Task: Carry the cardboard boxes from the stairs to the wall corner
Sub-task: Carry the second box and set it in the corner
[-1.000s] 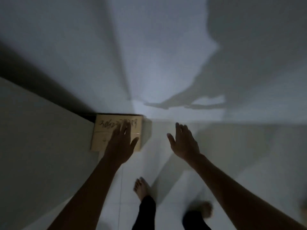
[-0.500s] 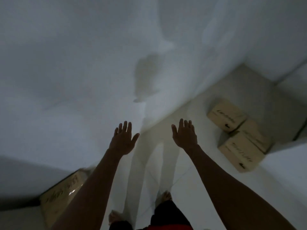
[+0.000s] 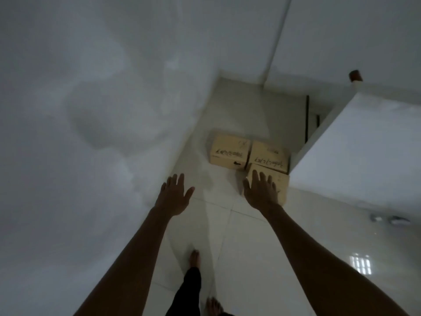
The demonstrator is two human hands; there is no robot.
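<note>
Three tan cardboard boxes with dark handwriting lie ahead on the pale tiled floor beside a white stair wall. The left box [image 3: 229,153] stands alone, the middle box [image 3: 268,158] is to its right, and the nearest box [image 3: 281,184] is partly hidden behind my right hand [image 3: 260,190]. That hand is stretched forward, fingers spread, holding nothing. My left hand [image 3: 174,196] is also open and empty, over bare floor to the left of the boxes. Neither hand touches a box as far as I can tell.
A white wall [image 3: 91,133] runs along the left. A white stair side wall [image 3: 355,160] juts in from the right, with a dark opening [image 3: 312,119] behind the boxes. Glossy floor tiles [image 3: 250,247] stretch ahead; my bare feet show at the bottom.
I have turned away from the box in the wall corner, which has left the view. The three boxes by the stairs have come to the centre and closer. Both hands stay open and empty.
</note>
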